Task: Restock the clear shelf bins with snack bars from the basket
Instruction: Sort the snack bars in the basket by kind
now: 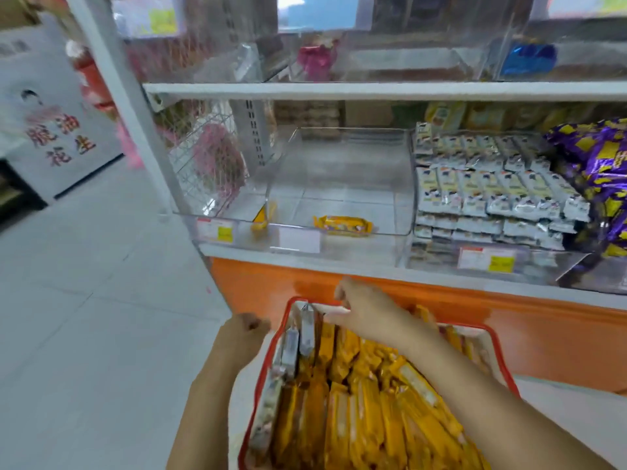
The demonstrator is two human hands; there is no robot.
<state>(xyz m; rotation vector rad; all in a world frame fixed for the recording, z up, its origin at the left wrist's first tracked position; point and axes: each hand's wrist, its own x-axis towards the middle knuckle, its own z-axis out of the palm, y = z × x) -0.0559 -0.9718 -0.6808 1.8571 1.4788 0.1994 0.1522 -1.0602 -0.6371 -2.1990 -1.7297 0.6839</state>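
Note:
A red basket [286,322] packed with yellow snack bars [359,401] sits low in front of me, with a few pale-wrapped bars along its left side. My right hand [364,308] reaches across to the basket's far left corner, fingers curled down over the rim and the bars' ends; what they hold is hidden. My left hand [245,329] is a loose fist just outside the left rim, with nothing visible in it. Above, the clear shelf bin [339,171] holds one yellow bar [342,225] at its front, and another yellow bar [262,217] stands by its left wall.
The bin to the right is stacked with white-wrapped bars [492,188], and purple packets [597,164] lie beyond them. The orange shelf base [509,334] is right behind the basket. A wire rack [203,164] with pink items hangs at the left. Tiled floor [84,300] spreads to the left.

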